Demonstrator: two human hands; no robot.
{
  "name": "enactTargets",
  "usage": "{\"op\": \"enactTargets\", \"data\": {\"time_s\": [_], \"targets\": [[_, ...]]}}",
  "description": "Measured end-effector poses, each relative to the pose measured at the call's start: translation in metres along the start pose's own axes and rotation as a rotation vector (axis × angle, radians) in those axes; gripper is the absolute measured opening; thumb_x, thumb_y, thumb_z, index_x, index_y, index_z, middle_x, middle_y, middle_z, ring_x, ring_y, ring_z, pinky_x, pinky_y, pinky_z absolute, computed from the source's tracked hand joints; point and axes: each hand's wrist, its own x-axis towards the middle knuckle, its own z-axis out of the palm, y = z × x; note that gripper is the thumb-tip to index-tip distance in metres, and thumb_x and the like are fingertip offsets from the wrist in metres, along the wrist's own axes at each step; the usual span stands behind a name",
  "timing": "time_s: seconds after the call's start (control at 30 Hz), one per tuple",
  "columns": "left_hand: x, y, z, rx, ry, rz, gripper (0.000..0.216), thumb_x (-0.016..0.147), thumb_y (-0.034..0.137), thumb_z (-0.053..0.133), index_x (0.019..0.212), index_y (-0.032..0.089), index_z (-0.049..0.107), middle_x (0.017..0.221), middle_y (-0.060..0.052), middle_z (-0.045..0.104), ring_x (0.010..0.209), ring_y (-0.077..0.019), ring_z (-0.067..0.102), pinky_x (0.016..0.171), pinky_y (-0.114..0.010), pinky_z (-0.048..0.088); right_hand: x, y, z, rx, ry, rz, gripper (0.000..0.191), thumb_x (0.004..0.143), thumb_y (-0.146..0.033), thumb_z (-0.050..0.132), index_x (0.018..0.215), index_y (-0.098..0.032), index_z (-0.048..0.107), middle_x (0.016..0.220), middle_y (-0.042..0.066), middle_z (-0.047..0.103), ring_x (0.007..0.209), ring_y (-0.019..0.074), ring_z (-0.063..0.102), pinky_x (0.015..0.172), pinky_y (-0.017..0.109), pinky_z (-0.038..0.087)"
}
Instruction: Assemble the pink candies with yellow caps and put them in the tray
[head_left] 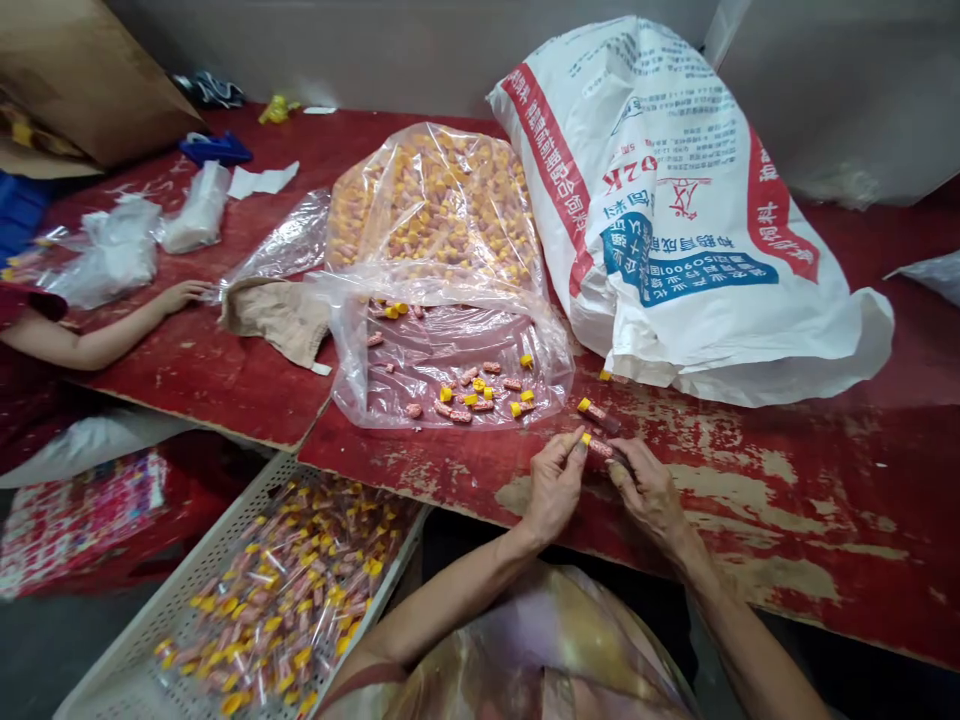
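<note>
Between my two hands is a small clear tube of pink pieces with a yellow cap (598,447). My left hand (556,482) pinches it at the capped end, and my right hand (646,488) has its fingers closed round the other end. Just beyond my fingertips a second yellow-capped tube (594,410) lies on the red table. Left of my hands, an open clear plastic bag (450,325) holds loose pink pieces with yellow caps near its mouth and a dense heap of them (435,205) farther back.
A large white printed sack (675,200) stands behind my right hand. Below the worn red table (750,480), a white perforated crate (135,640) holds many capped tubes. At left rests another person's arm (112,335), near a brown cloth (277,315), plastic bags and a cardboard box (97,70).
</note>
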Motion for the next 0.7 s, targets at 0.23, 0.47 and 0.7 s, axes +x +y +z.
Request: {"op": "enactTargets", "data": {"time_s": [0.23,0.47,0.7], "targets": [[0.036,0.020,-0.014,0.229,-0.145,0.264,0.023,0.088,0.024,0.052,0.087,0.021,0.075,0.088,-0.005,0.067,0.085,-0.0148,0.061,0.082,-0.026,0.048,0.006,0.022,-0.010,-0.048,0.088,-0.004,0.029,0.093,-0.035,0.046,0.114,-0.018,0.057,0.103,0.008,0.062,0.090,0.0185,0.061,0.077,0.029,0.049],[0.182,0.029,-0.102,0.996,0.392,0.285,0.030,0.084,0.005,0.043,0.095,0.013,0.069,0.096,-0.012,0.065,0.093,-0.0210,0.060,0.081,-0.032,0.047,0.023,0.086,-0.032,-0.373,0.126,0.107,0.054,0.089,-0.057,0.039,0.109,-0.014,0.064,0.106,0.012,0.064,0.096,0.0300,0.059,0.083,0.044,0.047],[0.257,0.036,-0.147,1.224,0.301,0.247,0.026,0.076,0.003,0.051,0.087,0.011,0.073,0.086,-0.017,0.069,0.089,-0.0276,0.062,0.084,-0.037,0.044,0.083,0.101,-0.071,-0.540,0.388,0.185,0.044,0.092,-0.043,0.039,0.100,-0.010,0.067,0.095,0.021,0.061,0.096,0.0331,0.058,0.084,0.052,0.043]]}}
